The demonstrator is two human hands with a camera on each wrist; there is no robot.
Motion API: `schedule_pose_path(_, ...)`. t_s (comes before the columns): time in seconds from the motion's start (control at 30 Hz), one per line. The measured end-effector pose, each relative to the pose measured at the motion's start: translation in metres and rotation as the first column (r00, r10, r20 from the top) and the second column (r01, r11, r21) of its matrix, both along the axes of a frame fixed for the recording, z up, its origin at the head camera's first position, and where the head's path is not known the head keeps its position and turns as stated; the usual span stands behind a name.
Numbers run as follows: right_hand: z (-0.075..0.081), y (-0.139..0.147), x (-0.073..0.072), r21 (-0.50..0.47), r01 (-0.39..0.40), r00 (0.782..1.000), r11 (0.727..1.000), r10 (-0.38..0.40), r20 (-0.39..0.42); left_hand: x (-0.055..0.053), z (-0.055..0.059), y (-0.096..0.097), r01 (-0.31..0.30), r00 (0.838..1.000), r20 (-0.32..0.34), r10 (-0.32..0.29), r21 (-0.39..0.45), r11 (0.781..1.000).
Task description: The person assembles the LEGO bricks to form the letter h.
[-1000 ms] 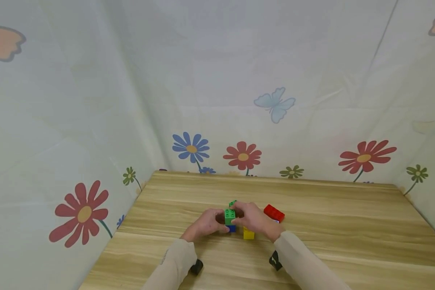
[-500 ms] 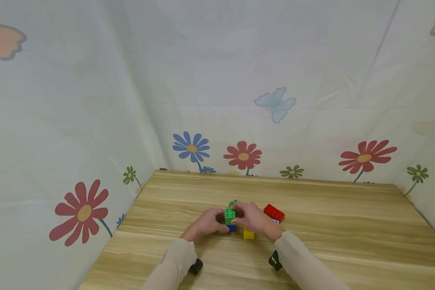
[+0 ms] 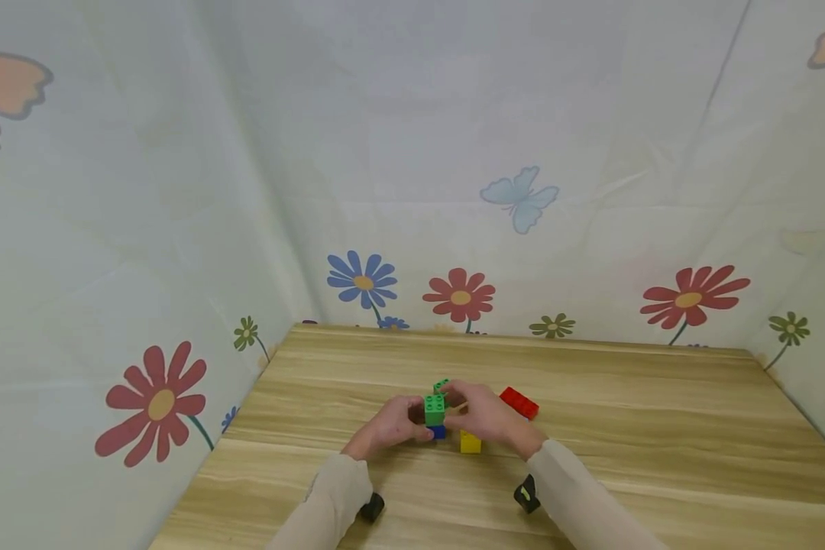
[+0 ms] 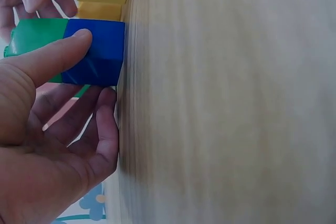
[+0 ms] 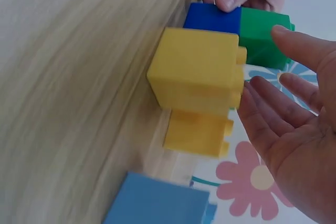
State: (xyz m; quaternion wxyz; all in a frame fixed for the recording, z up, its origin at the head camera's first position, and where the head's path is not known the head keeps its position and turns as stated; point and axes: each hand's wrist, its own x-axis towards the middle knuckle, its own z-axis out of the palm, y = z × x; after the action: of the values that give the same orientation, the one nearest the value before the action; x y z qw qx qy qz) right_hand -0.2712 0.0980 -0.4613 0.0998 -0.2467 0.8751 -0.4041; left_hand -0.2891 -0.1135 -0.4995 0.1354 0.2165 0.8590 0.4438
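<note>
A green building brick [image 3: 435, 413] sits on top of a blue brick [image 4: 100, 59], which stands on the table. My left hand [image 3: 390, 422] holds the blue brick, its thumb on the near side and the other fingers round the far side. My right hand [image 3: 484, 416] hovers just right of the green brick with loosely bent fingers and nothing between them. In the right wrist view its thumb tip [image 5: 281, 32] is right at the green brick's side. Behind the stack, another green brick [image 3: 441, 385] is partly hidden by the right hand.
A yellow brick [image 5: 197, 69] stands close to the right of the stack, with another yellow brick [image 5: 194, 135] beyond it. A light blue brick [image 5: 157, 200] is nearby. A red brick [image 3: 519, 402] lies at the right. A flowered cloth [image 3: 412, 191] hangs behind the wooden table [image 3: 660, 443].
My right thumb and fingers have come away from the green brick, a little to the right. The left hand keeps its hold, and the stack stays in place.
</note>
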Motion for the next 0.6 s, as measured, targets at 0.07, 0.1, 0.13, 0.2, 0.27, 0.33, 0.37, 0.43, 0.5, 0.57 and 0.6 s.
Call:
schedule_pose_path(0.07, 0.002, 0.005, 0.002, 0.005, 0.021, 1.0, 1.0, -0.021, -0.007, 0.0, -0.001, 0.001, -0.013, 1.0, -0.007, 0.013, -0.012, 1.0)
schedule_pose_path(0.1, 0.004, 0.007, 0.003, 0.012, 0.032, 0.999, 0.999, -0.032, -0.014, 0.0, -0.001, 0.001, -0.021, 1.0, -0.008, 0.02, -0.021, 1.0)
schedule_pose_path(0.13, 0.005, 0.01, 0.003, 0.014, 0.04, 0.999, 0.999, -0.04, -0.027, 0.001, 0.0, 0.001, -0.028, 1.0, -0.01, 0.028, -0.03, 0.999)
schedule_pose_path(0.2, 0.009, 0.015, 0.005, 0.015, 0.05, 0.997, 0.999, -0.049, -0.06, 0.002, 0.001, 0.002, -0.038, 0.999, -0.014, 0.038, -0.041, 0.998)
schedule_pose_path(0.27, 0.012, 0.02, 0.006, 0.012, 0.062, 0.993, 0.998, -0.06, -0.097, 0.003, 0.003, 0.001, -0.049, 0.999, -0.017, 0.048, -0.049, 0.998)
schedule_pose_path(0.33, 0.015, 0.025, 0.008, 0.003, 0.071, 0.989, 0.997, -0.07, -0.134, 0.005, 0.006, 0.0, -0.065, 0.998, -0.01, 0.064, -0.045, 0.997)
schedule_pose_path(0.37, 0.017, 0.028, 0.009, -0.004, 0.076, 0.987, 0.997, -0.076, -0.144, 0.006, 0.007, -0.001, -0.072, 0.997, -0.004, 0.072, -0.038, 0.997)
schedule_pose_path(0.43, 0.021, 0.034, 0.011, -0.007, 0.084, 0.983, 0.996, -0.084, -0.162, 0.007, 0.011, -0.002, -0.09, 0.996, 0.005, 0.09, -0.029, 0.995)
schedule_pose_path(0.5, 0.023, 0.04, 0.013, -0.01, 0.083, 0.982, 0.997, -0.083, -0.172, 0.008, 0.016, -0.004, -0.101, 0.995, 0.001, 0.101, -0.023, 0.995)
schedule_pose_path(0.57, 0.024, 0.046, 0.015, -0.002, 0.083, 0.981, 0.997, -0.082, -0.174, 0.008, 0.021, -0.005, -0.099, 0.995, -0.024, 0.099, -0.019, 0.995)
schedule_pose_path(0.6, 0.025, 0.048, 0.015, 0.005, 0.087, 0.982, 0.996, -0.085, -0.171, 0.008, 0.024, -0.005, -0.098, 0.995, -0.038, 0.098, -0.019, 0.995)
